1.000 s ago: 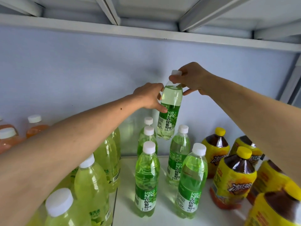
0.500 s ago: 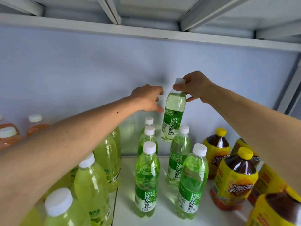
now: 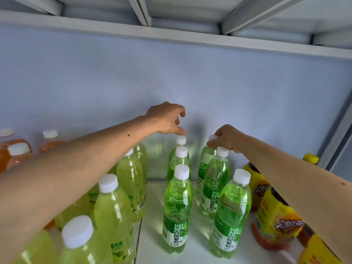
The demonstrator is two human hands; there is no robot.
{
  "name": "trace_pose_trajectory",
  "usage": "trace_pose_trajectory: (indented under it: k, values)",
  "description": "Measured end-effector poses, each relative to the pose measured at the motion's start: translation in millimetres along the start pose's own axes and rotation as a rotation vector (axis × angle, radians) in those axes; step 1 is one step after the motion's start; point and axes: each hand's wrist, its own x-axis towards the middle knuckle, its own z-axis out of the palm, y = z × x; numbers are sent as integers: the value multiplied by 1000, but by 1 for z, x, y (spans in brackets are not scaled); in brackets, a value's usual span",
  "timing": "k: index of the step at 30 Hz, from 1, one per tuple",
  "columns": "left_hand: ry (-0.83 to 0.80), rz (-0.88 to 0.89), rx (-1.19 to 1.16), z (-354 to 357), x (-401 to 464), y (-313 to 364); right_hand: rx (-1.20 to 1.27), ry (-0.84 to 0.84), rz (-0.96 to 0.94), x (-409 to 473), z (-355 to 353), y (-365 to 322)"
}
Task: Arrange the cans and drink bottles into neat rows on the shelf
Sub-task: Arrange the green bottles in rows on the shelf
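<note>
I see the white shelf (image 3: 196,252) with its pale blue back wall (image 3: 95,82) first, then the blocks of stock on it: pale yellow-green bottles (image 3: 112,208) at the left, orange ones (image 3: 17,155) beyond them, yellow-labelled tea bottles (image 3: 276,220) at the right, and in the middle two short rows of green grape-drink bottles, the left row (image 3: 178,206) three deep. I judge the step in hand to be seating one more bottle at the back of the right row: my right hand (image 3: 226,140) pinches the white cap of the rear bottle (image 3: 204,162), which stands close to the wall behind two row-mates (image 3: 230,216); its base is hidden, so I cannot tell whether it rests on the shelf. My left hand (image 3: 167,119) hovers over the back cap of the left row (image 3: 181,140) with fingers loosely curled, gripping nothing; whether the thumb touches that cap I cannot tell. The next move, as I read it, calls for letting go only once the bottle stands upright and in line, then nudging caps straight. The bottle itself is clear plastic, filled with light green drink, green label partly hidden, white screw cap.
</note>
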Motion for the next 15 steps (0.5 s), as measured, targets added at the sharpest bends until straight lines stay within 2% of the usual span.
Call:
trace_pose_trajectory:
  k: [7, 15]
  values:
    - [-25, -6, 8, 3, 0, 1, 49, -31, 22, 4, 0, 2]
    - [-30, -32, -22, -4, -4, -4, 82, 63, -178, -8, -17, -41]
